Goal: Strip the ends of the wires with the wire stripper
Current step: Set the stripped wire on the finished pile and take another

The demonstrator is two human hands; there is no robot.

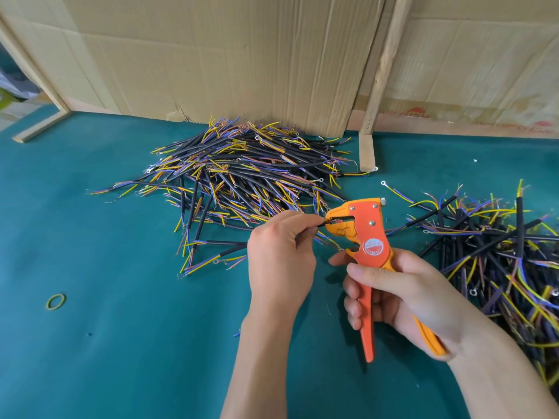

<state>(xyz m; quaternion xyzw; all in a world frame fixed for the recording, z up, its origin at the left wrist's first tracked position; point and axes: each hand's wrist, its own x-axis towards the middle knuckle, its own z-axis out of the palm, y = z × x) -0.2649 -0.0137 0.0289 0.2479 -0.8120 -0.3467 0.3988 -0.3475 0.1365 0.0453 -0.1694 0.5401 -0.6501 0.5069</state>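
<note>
My right hand (396, 293) grips the handles of an orange wire stripper (367, 234), whose jaws point left. My left hand (279, 255) pinches a short black cable (321, 224), and its end sits inside the stripper's jaws. Most of that cable is hidden by my left fingers. A big pile of black cables with yellow, blue and brown cores (239, 176) lies behind my hands. A second pile of the same cables (496, 255) lies to the right.
The table has a teal cloth (121, 328). A yellow-green rubber band (55, 301) lies at the left. Cardboard sheets (242, 55) and a wooden slat (379, 77) stand along the table's back edge. Small bits of insulation dot the cloth.
</note>
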